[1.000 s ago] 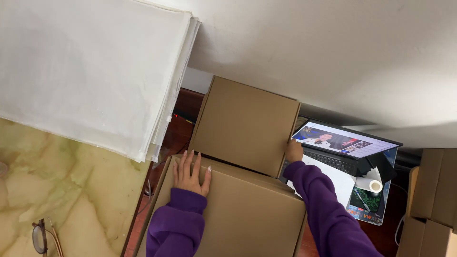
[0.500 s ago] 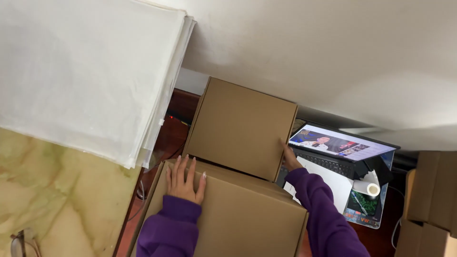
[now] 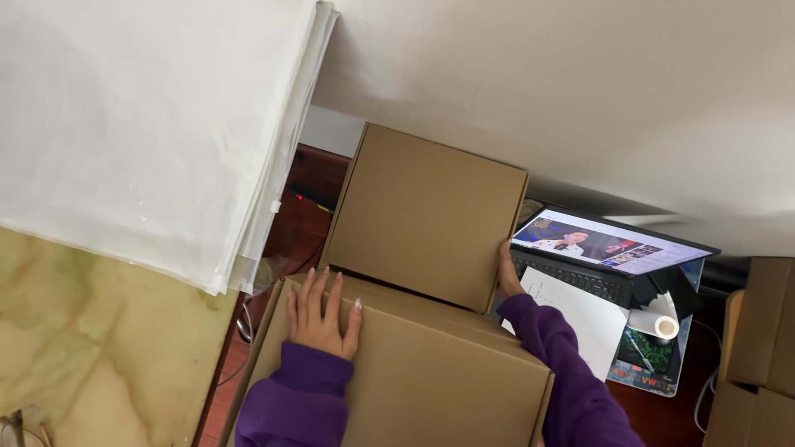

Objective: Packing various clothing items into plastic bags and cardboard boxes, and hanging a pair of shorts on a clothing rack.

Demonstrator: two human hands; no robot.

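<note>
Slippage looks the likeliest trouble: the upper cardboard box [image 3: 426, 215] sits stacked on the lower cardboard box [image 3: 406, 381], steadied only by the right hand [image 3: 505, 273] pressed against its side edge, while the left hand [image 3: 321, 314] lies flat and open on the lower one, gripping nothing, and the laptop [image 3: 609, 257] stands just beside

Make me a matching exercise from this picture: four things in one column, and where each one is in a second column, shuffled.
Things:
1. left hand
2. right hand
3. laptop
4. stack of white sheets

Places:
A. open, right of the boxes
B. flat on top of the lower cardboard box
C. upper left, on the marble surface
D. against the right side of the upper cardboard box

Pairs: 1-B, 2-D, 3-A, 4-C
</note>
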